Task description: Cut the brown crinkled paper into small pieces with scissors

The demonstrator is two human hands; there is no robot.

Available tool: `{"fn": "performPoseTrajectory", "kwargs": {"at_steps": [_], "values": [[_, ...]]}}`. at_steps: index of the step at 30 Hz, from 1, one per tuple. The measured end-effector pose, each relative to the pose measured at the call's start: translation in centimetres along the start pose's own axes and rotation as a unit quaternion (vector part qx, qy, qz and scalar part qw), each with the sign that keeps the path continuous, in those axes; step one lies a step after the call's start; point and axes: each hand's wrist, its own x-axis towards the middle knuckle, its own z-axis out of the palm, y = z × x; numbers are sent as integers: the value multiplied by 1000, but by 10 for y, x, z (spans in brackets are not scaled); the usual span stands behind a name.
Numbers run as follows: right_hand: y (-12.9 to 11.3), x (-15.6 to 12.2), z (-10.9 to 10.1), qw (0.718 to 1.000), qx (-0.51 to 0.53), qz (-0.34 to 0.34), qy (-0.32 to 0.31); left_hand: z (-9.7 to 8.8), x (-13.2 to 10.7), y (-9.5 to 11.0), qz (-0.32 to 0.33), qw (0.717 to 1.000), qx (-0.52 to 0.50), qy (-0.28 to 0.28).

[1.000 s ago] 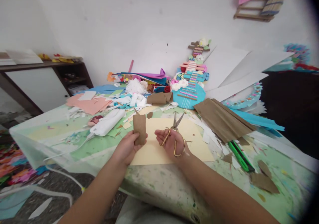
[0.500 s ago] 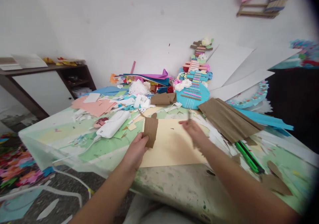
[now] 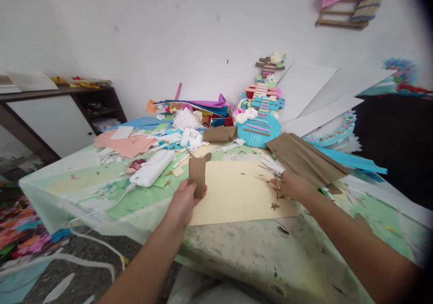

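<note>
A strip of brown crepe paper stands upright in my left hand, pinched at its lower end. My right hand grips a pair of scissors by the handle loops, the blades pointing left and slightly apart. Both hands are over a cream sheet of card, the left at its left edge and the right at its right edge. Small brown scraps lie on the card by the right hand. The scissors and the brown paper are well apart.
A folded brown crepe sheet lies at the right, partly over a green cutter. A white corded device sits at the left. Behind are a blue paper guitar, white paper scraps and a brown roll.
My right hand has moved right and down, and the scissors now show clearly. My left hand with the brown paper has shifted slightly left. Brown scraps show on the card's right side.
</note>
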Motion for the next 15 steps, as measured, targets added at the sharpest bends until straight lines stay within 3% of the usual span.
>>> {"fn": "performPoseTrajectory", "kwargs": {"at_steps": [3, 6, 7, 10, 13, 15], "values": [[-14, -22, 1, 999, -27, -20, 29, -1, 1, -2, 9, 1000, 10, -3], [-31, -43, 16, 983, -88, -146, 62, -2, 2, -4, 24, 999, 34, -4], [-29, -47, 20, 978, -125, -152, 64, -2, 2, -4, 31, 999, 40, -6], [4, -51, 21, 982, -151, -88, 74, -2, 3, -4, 38, 998, 43, -3], [43, -48, 8, 979, -176, -46, 89, -1, 4, -5, 40, 998, 47, 6], [46, -49, 2, 978, -183, -36, 98, -1, 4, -5, 45, 998, 50, 8]]}}
